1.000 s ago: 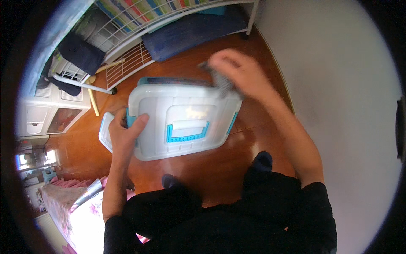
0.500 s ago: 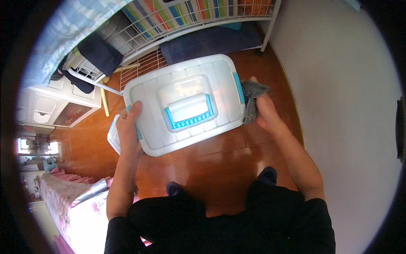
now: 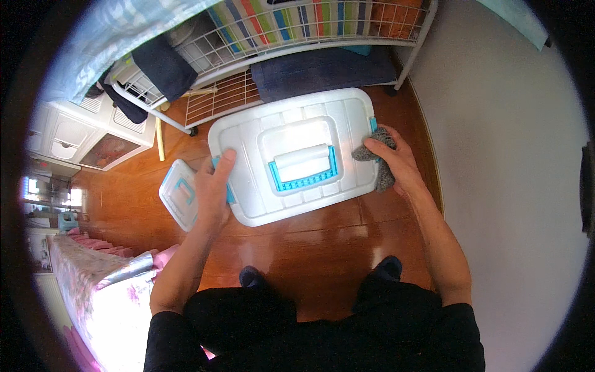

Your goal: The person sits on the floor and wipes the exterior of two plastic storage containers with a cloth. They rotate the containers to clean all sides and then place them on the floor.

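Wall (image 3: 502,155): is standing pale to the right of the right fingers.
Floor (image 3: 297,260): is shining reddish-brown below the fingers of both hands.
Wire rack (image 3: 412,54): is standing beyond all the fingertips, carrying striped fabric (image 3: 291,22) up high and a navy folded piece (image 3: 322,71) lower down.
Flowered cover (image 3: 111,291): is spreading well left of the left fingers, and nearer the body.
White box (image 3: 294,131): is sitting between the left and right fingers, slanting a little, its lid facing up.
Smaller white box (image 3: 176,195): is lying just left of the left fingers, the hand partly covering it.
Left hand (image 3: 212,186): is clamping the white box's left edge, thumb pressing on the lid, other fingers curling mostly out of sight.
Right hand (image 3: 401,161): is pinching its fingers around the grey cloth; whether they are also gripping the white box, I cannot tell.
Grey cloth (image 3: 385,177): is bunching under the right fingers, touching the white box's right edge.
Handle (image 3: 304,160): is lying white and blue midway between both thumbs.
Blue latch (image 3: 230,193): is showing just beside the left fingers.
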{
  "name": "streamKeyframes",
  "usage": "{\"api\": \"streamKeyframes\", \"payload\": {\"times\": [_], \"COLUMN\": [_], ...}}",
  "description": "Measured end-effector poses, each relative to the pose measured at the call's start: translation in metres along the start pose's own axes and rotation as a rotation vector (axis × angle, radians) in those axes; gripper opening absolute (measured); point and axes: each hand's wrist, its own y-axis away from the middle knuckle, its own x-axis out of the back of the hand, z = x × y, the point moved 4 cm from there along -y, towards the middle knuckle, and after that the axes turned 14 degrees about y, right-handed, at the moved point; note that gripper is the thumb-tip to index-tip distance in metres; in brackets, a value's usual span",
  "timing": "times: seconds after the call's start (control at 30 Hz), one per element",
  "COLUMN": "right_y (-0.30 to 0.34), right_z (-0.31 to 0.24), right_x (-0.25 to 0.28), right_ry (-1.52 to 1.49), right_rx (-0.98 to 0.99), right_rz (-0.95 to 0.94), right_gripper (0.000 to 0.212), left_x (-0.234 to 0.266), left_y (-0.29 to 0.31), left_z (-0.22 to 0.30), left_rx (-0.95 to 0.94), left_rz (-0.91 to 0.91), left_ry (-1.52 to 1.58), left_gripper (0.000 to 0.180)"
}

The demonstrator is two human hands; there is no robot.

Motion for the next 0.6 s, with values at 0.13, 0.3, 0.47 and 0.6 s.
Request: {"api": "streamKeyframes", "payload": {"times": [0.13,0.3,0.47,0.6], "right_y": [-0.001,0.004,0.020,0.029], "right_z": [-0.003,-0.019,-0.045,-0.057], "right_x": [0.004,0.014,0.021,0.017], "right_ry": [-0.020,0.084,0.292,0.343], "right_rx": [0.025,0.152,0.292,0.273], "right_rz": [0.035,0.116,0.140,0.089], "right_gripper": [0.067,0.057,0.051,0.050], "left_x": [0.004,0.016,0.021,-0.001], "left_y": [-0.002,-0.007,-0.008,-0.017], "left_z": [-0.004,-0.014,-0.019,0.007], "left_rx": [0.008,0.099,0.387,-0.131], "left_rz": [-0.026,-0.065,-0.242,-0.273], "left_ry": [-0.038,-0.208,-0.259,-0.597], "left_gripper": [0.063,0.077,0.068,0.063]}}
